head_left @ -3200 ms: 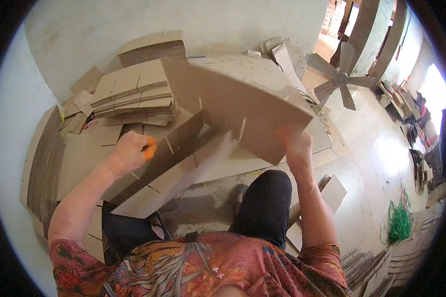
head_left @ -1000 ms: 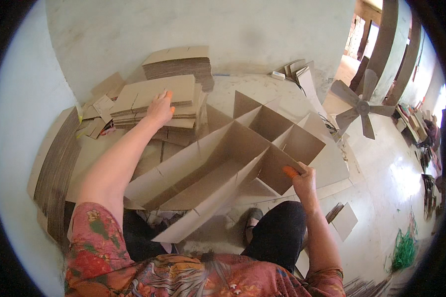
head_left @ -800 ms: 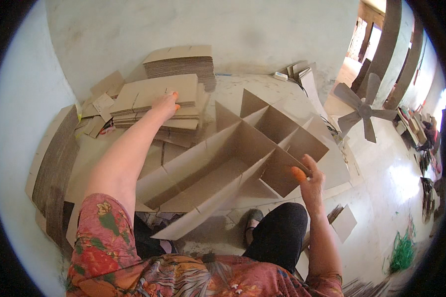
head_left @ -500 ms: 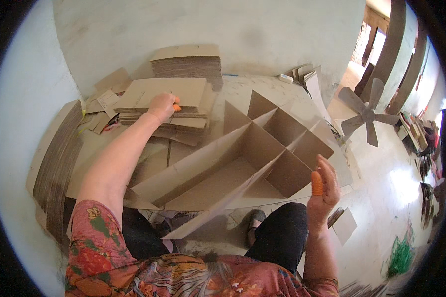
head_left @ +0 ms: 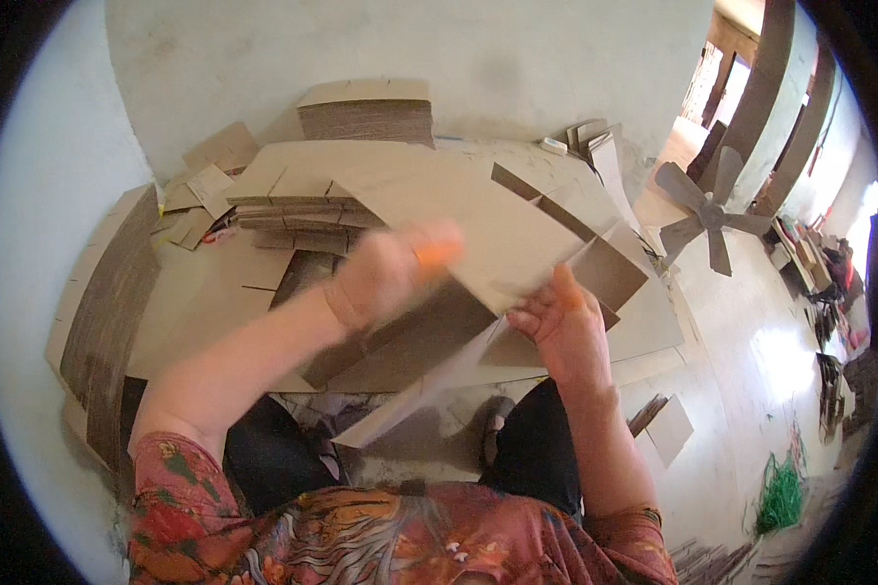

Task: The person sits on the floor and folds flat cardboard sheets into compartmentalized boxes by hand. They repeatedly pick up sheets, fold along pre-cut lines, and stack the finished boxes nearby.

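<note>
A flat cardboard sheet point(head_left: 502, 219) hangs tilted over the slotted cardboard divider point(head_left: 610, 278), hiding much of its cells. My left hand point(head_left: 385, 273), blurred by motion, grips this sheet along its near side. Curled fingers of my right hand point(head_left: 564, 322) meet the sheet's right edge, close to where the divider's panels cross; the exact contact is partly hidden. Orange covers wrap fingers on both hands. To the left of the divider lies a stack of slotted cardboard sheets point(head_left: 298, 214). One long divider panel point(head_left: 390, 414) juts past the table's near edge.
Taller cardboard stacks stand at the back point(head_left: 366, 119) and along the left wall point(head_left: 107, 302). Scraps point(head_left: 200, 200) lie at the back left. Right of the table point(head_left: 205, 331) are a grey fan point(head_left: 714, 213), cardboard pieces point(head_left: 668, 429) and green string point(head_left: 780, 492) on the floor.
My left hand has come off the stack and moved right and nearer, bringing a cardboard sheet over the divider. My right hand has moved left and inward, from open beside the divider to the sheet's edge.
</note>
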Motion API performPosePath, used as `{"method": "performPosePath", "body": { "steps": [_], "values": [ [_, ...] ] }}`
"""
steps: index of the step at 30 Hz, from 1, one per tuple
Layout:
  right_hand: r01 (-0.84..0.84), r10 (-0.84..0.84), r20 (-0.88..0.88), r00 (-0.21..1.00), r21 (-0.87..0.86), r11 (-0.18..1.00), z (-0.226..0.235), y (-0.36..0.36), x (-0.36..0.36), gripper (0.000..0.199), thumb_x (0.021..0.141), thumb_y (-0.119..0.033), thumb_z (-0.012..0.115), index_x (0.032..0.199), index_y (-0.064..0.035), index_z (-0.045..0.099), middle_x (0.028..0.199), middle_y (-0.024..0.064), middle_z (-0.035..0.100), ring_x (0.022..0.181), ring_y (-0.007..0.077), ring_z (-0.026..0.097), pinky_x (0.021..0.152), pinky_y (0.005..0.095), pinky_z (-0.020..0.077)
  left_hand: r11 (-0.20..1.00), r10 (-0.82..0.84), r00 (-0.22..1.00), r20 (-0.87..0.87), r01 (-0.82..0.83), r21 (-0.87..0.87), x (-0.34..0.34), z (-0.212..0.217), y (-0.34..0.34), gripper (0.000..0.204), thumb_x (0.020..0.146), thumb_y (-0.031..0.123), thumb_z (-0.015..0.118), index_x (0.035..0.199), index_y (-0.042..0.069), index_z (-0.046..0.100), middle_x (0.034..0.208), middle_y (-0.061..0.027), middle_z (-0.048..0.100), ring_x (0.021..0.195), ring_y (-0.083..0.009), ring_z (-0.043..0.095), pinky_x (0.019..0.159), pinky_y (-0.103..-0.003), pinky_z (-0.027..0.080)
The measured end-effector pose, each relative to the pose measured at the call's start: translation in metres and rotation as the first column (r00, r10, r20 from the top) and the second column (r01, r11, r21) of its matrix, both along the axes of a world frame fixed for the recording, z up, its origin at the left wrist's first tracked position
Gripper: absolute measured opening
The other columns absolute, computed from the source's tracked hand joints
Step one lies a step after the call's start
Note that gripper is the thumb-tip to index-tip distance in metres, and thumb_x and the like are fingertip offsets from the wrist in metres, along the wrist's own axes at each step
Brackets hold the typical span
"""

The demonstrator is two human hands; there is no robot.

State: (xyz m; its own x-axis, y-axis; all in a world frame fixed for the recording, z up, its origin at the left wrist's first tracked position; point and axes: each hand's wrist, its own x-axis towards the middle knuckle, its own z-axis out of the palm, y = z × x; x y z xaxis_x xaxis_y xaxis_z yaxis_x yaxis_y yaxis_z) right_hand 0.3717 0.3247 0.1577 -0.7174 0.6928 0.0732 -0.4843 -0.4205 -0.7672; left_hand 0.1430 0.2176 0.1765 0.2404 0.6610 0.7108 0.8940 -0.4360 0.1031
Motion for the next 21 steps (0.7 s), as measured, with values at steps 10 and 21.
{"method": "performPosePath", "body": {
  "steps": [10,21],
  "values": [
    [0.438,-0.608,0.101,0.788,0.602,0.668,0.002,-0.009,0.059,0.016,0.089,-0.006,0.055,0.102,-0.0004,0.063,0.093,0.0033,0.063,0.085,0.0134,0.057,0.077,0.0295,0.0447,0.911,0.41,0.669,0.62,-0.327,-0.25,-0.044,0.027,0.006,0.052,0.084,0.016,0.067,0.129,-0.001,0.047,0.107,-0.0118,0.061,0.08,-0.0176,0.058,0.073,-0.03,0.05],
    [0.183,-0.664,0.365,0.653,0.774,0.606,-0.065,-0.025,0.072,0.01,0.087,-0.005,0.06,0.088,0.0023,0.066,0.079,-0.005,0.059,0.075,0.0073,0.05,0.066,0.0261,0.0423,0.829,0.447,0.646,0.619,-0.038,-0.558,-0.083,-0.02,0.026,0.038,0.086,0.018,0.064,0.116,-0.005,0.057,0.091,-0.0101,0.064,0.08,-0.014,0.059,0.073,-0.028,0.049]
  ]
}}
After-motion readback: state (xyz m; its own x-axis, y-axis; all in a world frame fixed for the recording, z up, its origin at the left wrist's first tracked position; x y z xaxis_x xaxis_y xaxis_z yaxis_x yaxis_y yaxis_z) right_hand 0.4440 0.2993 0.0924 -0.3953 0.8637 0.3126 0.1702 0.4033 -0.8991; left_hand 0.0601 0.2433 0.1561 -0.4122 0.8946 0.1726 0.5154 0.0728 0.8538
